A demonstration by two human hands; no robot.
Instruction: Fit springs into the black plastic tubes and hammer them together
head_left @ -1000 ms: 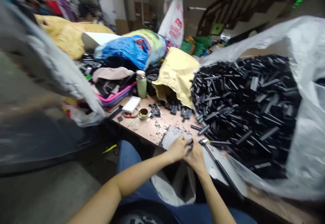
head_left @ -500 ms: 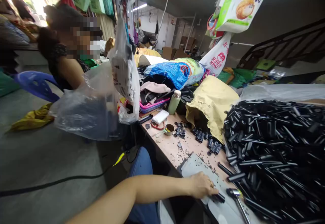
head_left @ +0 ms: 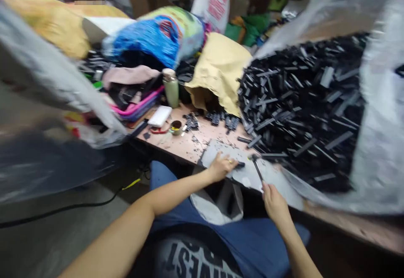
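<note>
My left hand (head_left: 221, 168) is closed around a short black tube piece (head_left: 240, 165), which pokes out past the fingers just above a grey board (head_left: 216, 146). In my right hand (head_left: 273, 199) is the metal handle of a small hammer (head_left: 258, 169). The hammer's dark head is up near the tube piece, a short gap to its right. Motion blur softens both hands.
A big clear bag of black tube pieces (head_left: 303, 101) fills the right. Behind the board are small black ribbed parts (head_left: 232, 122), a round tin (head_left: 176, 127), a white box (head_left: 160, 116), a green bottle (head_left: 171, 88) and a yellow sack (head_left: 222, 63). Plastic hangs left.
The view has swung right and down. My right hand has come into sight, gripping the hammer that lay on the board. My left hand still holds the tube piece.
</note>
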